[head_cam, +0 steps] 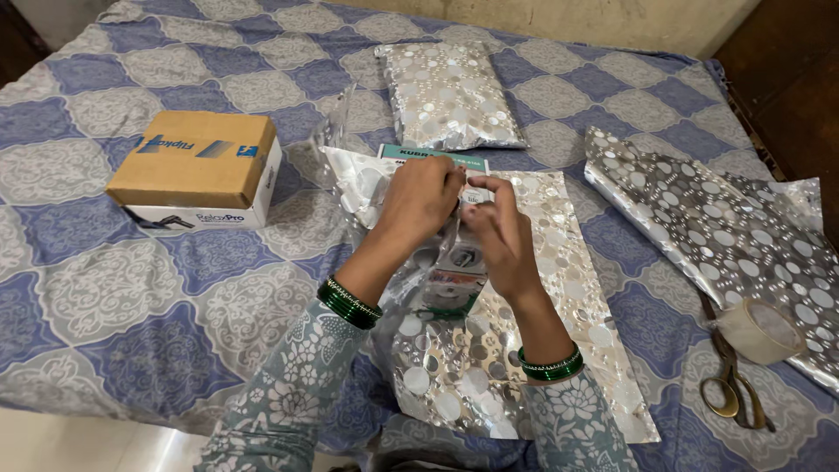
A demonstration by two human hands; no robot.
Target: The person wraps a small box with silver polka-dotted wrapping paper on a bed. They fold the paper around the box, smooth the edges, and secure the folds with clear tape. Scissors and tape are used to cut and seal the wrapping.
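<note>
My left hand (pixel 419 199) and my right hand (pixel 502 234) meet over a small printed white box (pixel 456 269) that lies on a sheet of silver dotted wrapping paper (pixel 524 350). Both hands pinch the shiny paper against the box's upper end. The box's far end is hidden under my fingers. A teal-edged flat item (pixel 411 154) pokes out just beyond my left hand. Green bangles ring both wrists.
On the blue patterned bedspread (pixel 105 288) a brown and white cardboard box (pixel 197 170) sits at the left. A wrapped silver parcel (pixel 447 94) lies at the back. More silver paper (pixel 717 227), a tape roll (pixel 760 330) and gold-handled scissors (pixel 732 385) lie at the right.
</note>
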